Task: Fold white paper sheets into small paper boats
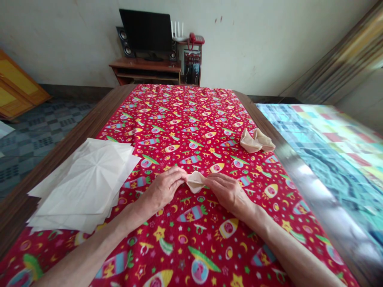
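Note:
A small folded paper piece, cream-white and diamond-like in shape, sits between my two hands over the red patterned cloth. My left hand pinches its left corner with the fingertips. On the other side, my right hand has its fingers pressed together at the right corner. Off to the left lies a stack of creased white paper sheets, the top one marked with folds radiating from its middle. To the right stand folded paper shapes, grouped together near the cloth's edge.
The red cloth with rockets and stars covers a dark wooden table. Beyond it are a desk with a monitor, and a red telephone. A bed with a checkered cover adjoins the right side. A yellow cabinet stands left.

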`<control>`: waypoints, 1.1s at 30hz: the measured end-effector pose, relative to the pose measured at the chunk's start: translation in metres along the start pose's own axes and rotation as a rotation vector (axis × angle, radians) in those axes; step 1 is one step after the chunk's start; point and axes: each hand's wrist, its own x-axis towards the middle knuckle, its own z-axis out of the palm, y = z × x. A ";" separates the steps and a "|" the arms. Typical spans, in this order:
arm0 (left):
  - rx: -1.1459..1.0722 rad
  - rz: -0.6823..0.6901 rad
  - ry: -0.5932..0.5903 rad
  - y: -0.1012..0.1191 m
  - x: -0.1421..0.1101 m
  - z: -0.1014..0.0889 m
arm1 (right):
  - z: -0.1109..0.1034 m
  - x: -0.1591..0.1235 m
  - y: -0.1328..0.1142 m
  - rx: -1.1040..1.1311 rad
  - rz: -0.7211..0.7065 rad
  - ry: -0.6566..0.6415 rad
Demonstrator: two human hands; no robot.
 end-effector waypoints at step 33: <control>-0.129 -0.437 0.066 0.032 -0.003 0.024 | 0.010 0.016 -0.033 0.466 0.788 -0.004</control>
